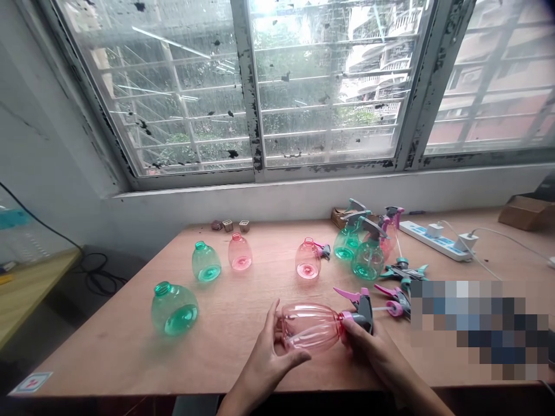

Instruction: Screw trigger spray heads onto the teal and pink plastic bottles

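Observation:
A clear pink spray bottle lies sideways between my hands near the table's front edge. Around its base end curl the fingers of my left hand, with the thumb along the lower side. My right hand grips the neck, at the pink collar below the grey-and-pink trigger head. A thin tube shows inside the bottle. Just right of it lies a loose pink-and-grey trigger sprayer, and behind that are teal-and-grey sprayers. Some fingers of my right hand are hidden behind the bottle neck.
Headless bottles stand on the table: green ones and pink ones. Several bottles with trigger heads, including a green one, cluster at back right. Beyond them are a power strip with cables and a cardboard box.

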A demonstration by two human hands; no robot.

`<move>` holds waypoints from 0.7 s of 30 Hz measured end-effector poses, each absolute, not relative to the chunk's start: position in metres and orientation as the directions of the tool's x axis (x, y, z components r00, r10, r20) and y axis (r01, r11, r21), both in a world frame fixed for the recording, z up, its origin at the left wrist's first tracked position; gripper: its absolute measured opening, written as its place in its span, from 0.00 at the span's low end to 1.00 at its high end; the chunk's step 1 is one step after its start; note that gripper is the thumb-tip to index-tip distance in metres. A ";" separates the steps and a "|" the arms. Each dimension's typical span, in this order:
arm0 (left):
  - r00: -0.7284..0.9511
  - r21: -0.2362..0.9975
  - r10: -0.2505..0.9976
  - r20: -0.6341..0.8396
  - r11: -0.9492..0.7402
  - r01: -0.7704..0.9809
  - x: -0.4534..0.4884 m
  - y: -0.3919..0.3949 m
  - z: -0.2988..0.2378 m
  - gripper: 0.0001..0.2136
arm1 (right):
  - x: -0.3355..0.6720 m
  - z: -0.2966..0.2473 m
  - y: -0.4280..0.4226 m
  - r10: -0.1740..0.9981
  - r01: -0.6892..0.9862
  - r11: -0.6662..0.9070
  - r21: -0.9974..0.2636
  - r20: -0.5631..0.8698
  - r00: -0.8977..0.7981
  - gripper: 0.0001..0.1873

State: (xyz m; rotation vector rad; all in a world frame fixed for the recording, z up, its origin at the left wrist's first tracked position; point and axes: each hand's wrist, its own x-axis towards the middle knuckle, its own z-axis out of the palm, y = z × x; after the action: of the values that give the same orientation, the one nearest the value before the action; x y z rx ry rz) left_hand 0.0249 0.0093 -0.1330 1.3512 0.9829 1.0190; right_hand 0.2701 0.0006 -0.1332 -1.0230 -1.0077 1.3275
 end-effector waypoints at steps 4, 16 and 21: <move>0.282 0.997 0.958 0.052 -0.067 0.044 0.024 0.011 -0.124 0.42 | 0.270 -0.138 0.000 1.000 -0.271 0.003 -0.963 0.000 0.010 0.25; 0.328 0.988 0.941 0.083 -0.122 0.098 0.019 0.014 -0.122 0.37 | 0.271 -0.130 -0.005 0.997 -0.163 0.067 -0.984 0.060 0.045 0.28; 0.344 0.985 0.932 0.113 -0.151 0.084 0.020 0.014 -0.119 0.32 | 0.273 -0.133 -0.006 0.996 -0.175 0.092 -0.980 0.087 0.036 0.28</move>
State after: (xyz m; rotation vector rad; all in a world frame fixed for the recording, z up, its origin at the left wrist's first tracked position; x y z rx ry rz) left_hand 0.0203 0.0142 -0.1194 1.5313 0.9579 0.9878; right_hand 0.2730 -0.0058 -0.1329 -1.0265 -1.1001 1.2016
